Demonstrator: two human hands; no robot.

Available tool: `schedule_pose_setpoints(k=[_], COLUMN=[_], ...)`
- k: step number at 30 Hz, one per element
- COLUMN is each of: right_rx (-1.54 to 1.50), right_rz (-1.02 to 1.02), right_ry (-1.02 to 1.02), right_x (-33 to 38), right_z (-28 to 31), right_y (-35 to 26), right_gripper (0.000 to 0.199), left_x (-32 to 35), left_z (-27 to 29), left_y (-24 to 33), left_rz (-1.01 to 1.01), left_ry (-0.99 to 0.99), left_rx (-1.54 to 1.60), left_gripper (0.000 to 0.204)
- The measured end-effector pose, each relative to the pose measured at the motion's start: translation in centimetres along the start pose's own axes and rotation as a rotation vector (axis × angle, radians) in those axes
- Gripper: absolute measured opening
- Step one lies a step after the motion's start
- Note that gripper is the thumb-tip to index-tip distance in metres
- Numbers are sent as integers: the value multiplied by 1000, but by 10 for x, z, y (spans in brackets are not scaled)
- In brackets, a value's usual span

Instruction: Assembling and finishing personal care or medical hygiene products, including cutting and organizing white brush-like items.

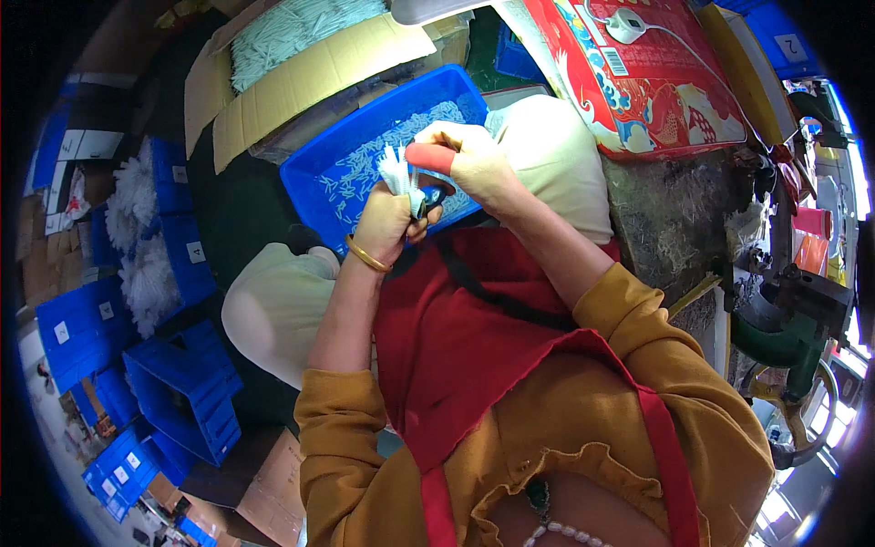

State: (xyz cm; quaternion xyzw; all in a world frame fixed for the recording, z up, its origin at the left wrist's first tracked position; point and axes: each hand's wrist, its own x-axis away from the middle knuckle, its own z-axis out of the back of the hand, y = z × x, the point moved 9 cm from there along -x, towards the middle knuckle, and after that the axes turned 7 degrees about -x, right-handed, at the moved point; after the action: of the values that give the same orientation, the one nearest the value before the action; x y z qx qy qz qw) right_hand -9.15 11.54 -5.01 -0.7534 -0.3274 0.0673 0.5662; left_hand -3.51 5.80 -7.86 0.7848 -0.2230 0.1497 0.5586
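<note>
Item: bundle of small white pieces (394, 170), soft-looking strips or ties, kind too small to tell, gripped in the left hand (385, 221), whose fist is closed round the lower end so the white tips fan out above the knuckles; a gold bangle (366, 256) sits on that wrist. Item: right hand (467, 162), pressed close against the left from the right side, a red rubber finger cot (430, 158) on one finger laid over the top of the bundle; its fingers curl on a small dark tool with a blue part (434, 196), held between the two hands; just what the tool is cannot be told. Both hands are together, touching, raised over the lap. Item: blue plastic tray (314, 169), directly behind and below the hands, scattered with more white pieces. Item: red apron (456, 337), beneath the forearms. Item: open cardboard box of white strands (292, 27), beyond the tray, well away from the hands. Item: stacked blue bins (182, 392), far to the left of the left elbow. Judgement: the step in hand seems to be working the gathered bundle with the tool, trimming or fastening it; the next move likely calls for a firm left grip and careful placing of the tool at the bundle's neck.
</note>
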Motion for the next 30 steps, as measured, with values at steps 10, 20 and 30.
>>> schedule_pose_setpoints(k=[10,20,30], right_rx=[-40,793,-315], right_rz=[115,851,-59], right_ry=[124,-40,-57], right_x=[2,47,10], right_z=[19,-43,3], right_y=[-4,-43,-1], right_gripper=[11,10,11], left_x=[1,-5,-2], left_z=[5,37,11], left_y=[21,12,16], left_rz=[-244,-316,-192], left_ry=[69,311,-108], left_rx=[-15,286,372], left_gripper=[23,13,17])
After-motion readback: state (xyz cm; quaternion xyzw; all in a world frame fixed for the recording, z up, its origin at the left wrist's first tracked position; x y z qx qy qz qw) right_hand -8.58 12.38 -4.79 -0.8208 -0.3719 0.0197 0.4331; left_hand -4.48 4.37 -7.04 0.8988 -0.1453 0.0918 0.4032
